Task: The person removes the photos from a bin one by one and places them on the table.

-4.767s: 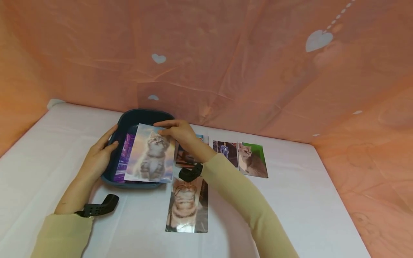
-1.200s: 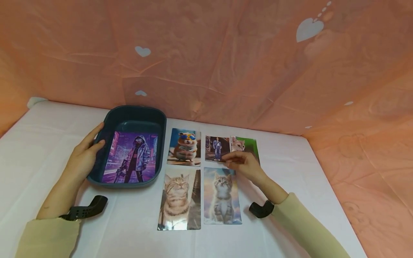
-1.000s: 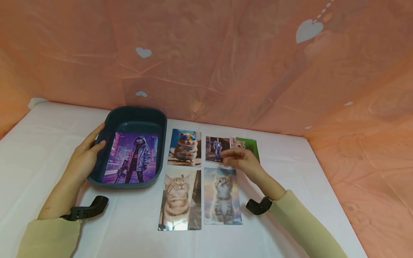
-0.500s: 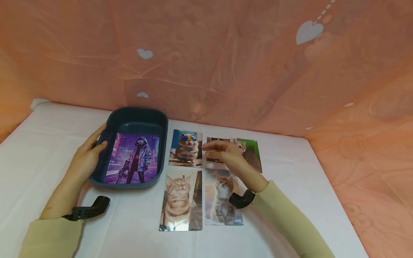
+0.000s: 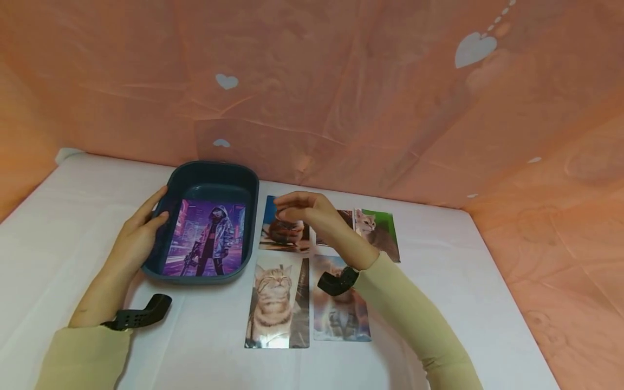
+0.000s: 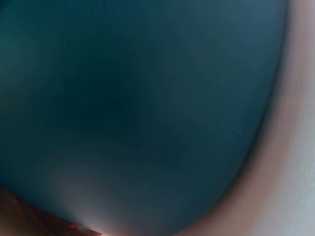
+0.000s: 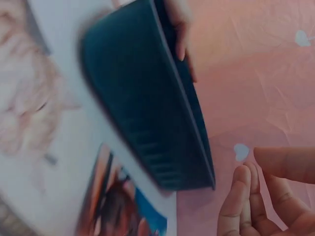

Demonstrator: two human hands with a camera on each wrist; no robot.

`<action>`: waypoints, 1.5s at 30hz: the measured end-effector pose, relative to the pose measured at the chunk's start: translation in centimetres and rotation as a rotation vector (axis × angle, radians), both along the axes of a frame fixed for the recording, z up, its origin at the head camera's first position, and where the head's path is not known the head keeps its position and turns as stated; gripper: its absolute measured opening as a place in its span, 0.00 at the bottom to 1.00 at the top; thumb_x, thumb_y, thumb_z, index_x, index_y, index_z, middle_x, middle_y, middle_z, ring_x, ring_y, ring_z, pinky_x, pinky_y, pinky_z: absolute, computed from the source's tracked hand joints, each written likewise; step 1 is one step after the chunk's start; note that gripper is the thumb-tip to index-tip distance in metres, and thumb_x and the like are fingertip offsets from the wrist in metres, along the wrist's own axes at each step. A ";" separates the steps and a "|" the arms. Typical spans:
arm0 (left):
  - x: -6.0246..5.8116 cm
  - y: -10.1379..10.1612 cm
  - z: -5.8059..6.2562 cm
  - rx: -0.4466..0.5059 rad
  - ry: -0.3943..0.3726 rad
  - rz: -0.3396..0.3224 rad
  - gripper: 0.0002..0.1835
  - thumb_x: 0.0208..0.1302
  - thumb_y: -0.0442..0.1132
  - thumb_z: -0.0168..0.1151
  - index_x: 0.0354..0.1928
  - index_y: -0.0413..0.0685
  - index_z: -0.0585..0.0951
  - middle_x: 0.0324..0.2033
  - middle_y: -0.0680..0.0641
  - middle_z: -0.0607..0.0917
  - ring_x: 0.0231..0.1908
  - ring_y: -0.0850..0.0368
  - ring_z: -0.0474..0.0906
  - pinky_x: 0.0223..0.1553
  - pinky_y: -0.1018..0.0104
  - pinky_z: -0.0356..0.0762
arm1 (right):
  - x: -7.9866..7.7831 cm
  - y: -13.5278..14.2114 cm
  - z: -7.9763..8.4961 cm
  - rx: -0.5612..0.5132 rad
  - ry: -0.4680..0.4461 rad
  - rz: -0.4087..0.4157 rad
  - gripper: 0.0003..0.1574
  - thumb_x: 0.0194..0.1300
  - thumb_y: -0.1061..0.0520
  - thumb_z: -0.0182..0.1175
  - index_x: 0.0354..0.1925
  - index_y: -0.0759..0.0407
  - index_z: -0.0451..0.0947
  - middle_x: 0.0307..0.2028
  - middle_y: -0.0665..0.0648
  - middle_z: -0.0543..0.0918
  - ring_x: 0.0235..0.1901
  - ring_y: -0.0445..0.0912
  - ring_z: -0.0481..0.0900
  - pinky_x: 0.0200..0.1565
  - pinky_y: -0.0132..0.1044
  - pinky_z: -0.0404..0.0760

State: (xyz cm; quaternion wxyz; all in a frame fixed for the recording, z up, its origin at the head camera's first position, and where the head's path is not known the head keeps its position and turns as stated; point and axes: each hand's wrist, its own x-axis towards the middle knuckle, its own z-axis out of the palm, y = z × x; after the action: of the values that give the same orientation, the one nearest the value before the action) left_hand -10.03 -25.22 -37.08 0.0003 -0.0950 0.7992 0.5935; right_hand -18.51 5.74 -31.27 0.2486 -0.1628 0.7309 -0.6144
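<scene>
My left hand grips the left rim of a dark teal plastic bin, thumb over the edge. A purple picture card of a hooded figure lies face up inside. My right hand hovers above the hamster photo card with nothing in its fingers, which are loosely bent in the right wrist view. Below lie a squinting-cat card and a fluffy-kitten card. A card with a cat on green lies at the right, beside a mostly hidden dark card.
A white cloth covers the table. Behind it hangs an orange sheet with white hearts, close behind the bin and the back row of cards. A black camera is strapped to each wrist.
My right hand earlier held the fluffy-kitten card over the bin; that card now lies on the table. The empty hand has since moved left, from the back-right cards to over the hamster card.
</scene>
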 end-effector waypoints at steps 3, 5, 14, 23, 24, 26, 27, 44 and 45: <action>0.0 0.0 0.0 0.003 0.002 -0.001 0.30 0.76 0.49 0.37 0.75 0.68 0.45 0.72 0.29 0.50 0.66 0.27 0.50 0.62 0.28 0.48 | -0.4 -1.2 0.3 -0.004 -0.011 -0.001 0.21 0.64 0.65 0.57 0.56 0.65 0.76 0.58 0.66 0.77 0.54 0.54 0.77 0.62 0.50 0.69; 0.0 -0.1 0.1 -0.003 0.005 0.002 0.30 0.76 0.49 0.37 0.75 0.67 0.46 0.72 0.29 0.51 0.66 0.27 0.50 0.62 0.28 0.47 | -0.7 -2.1 0.6 0.006 -0.017 0.005 0.21 0.64 0.64 0.58 0.56 0.63 0.77 0.58 0.63 0.77 0.55 0.51 0.77 0.63 0.52 0.68; 0.0 0.2 0.1 -0.005 0.017 0.012 0.30 0.76 0.48 0.37 0.76 0.64 0.47 0.73 0.33 0.47 0.69 0.27 0.45 0.64 0.28 0.43 | -1.8 -5.7 1.9 0.059 -0.051 0.024 0.21 0.65 0.59 0.60 0.56 0.54 0.78 0.57 0.57 0.79 0.56 0.45 0.76 0.63 0.46 0.70; -0.2 1.1 -0.1 -0.005 0.016 0.006 0.29 0.76 0.47 0.37 0.76 0.63 0.46 0.71 0.29 0.51 0.67 0.29 0.50 0.63 0.30 0.48 | -2.5 -8.3 1.4 0.008 -0.053 0.039 0.21 0.66 0.62 0.59 0.57 0.60 0.77 0.59 0.58 0.78 0.53 0.46 0.79 0.63 0.44 0.69; -0.3 1.2 -0.1 -0.008 0.015 0.004 0.30 0.76 0.47 0.37 0.76 0.63 0.46 0.71 0.28 0.52 0.66 0.29 0.51 0.62 0.30 0.49 | -2.7 -8.5 1.3 0.010 -0.060 0.032 0.21 0.65 0.62 0.59 0.57 0.60 0.78 0.59 0.59 0.78 0.53 0.46 0.79 0.63 0.44 0.70; -0.3 1.3 -0.2 -0.007 0.012 0.001 0.30 0.76 0.47 0.37 0.76 0.63 0.46 0.71 0.29 0.53 0.66 0.30 0.52 0.62 0.31 0.50 | -3.0 -9.0 1.1 0.015 -0.065 0.018 0.21 0.65 0.62 0.60 0.57 0.60 0.78 0.59 0.60 0.78 0.53 0.46 0.79 0.61 0.42 0.71; -0.4 1.4 -0.3 -0.006 0.013 -0.001 0.30 0.76 0.47 0.37 0.76 0.63 0.46 0.70 0.28 0.54 0.65 0.30 0.53 0.62 0.32 0.51 | -3.2 -9.2 1.0 0.016 -0.066 0.007 0.21 0.64 0.62 0.60 0.56 0.60 0.78 0.58 0.61 0.78 0.53 0.46 0.79 0.60 0.41 0.72; -0.4 1.4 -0.2 -0.019 -0.002 -0.002 0.30 0.76 0.46 0.38 0.75 0.65 0.45 0.72 0.29 0.50 0.68 0.29 0.49 0.64 0.31 0.48 | -4.3 -13.4 -1.6 -0.003 -0.040 -0.117 0.19 0.60 0.64 0.63 0.51 0.66 0.81 0.51 0.63 0.83 0.49 0.51 0.82 0.52 0.41 0.79; -0.3 1.5 -0.2 -0.016 -0.003 -0.003 0.30 0.76 0.46 0.38 0.75 0.65 0.45 0.72 0.29 0.50 0.68 0.29 0.49 0.64 0.32 0.48 | -4.3 -13.6 -1.7 0.002 -0.046 -0.128 0.18 0.60 0.64 0.63 0.51 0.65 0.82 0.50 0.63 0.83 0.50 0.52 0.81 0.52 0.42 0.79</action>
State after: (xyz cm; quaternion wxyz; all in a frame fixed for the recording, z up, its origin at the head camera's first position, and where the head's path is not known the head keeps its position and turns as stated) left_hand -10.38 -23.76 -37.32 0.0015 -0.0946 0.8042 0.5868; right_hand -22.83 -7.89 -32.98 0.2257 -0.1012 0.7346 -0.6318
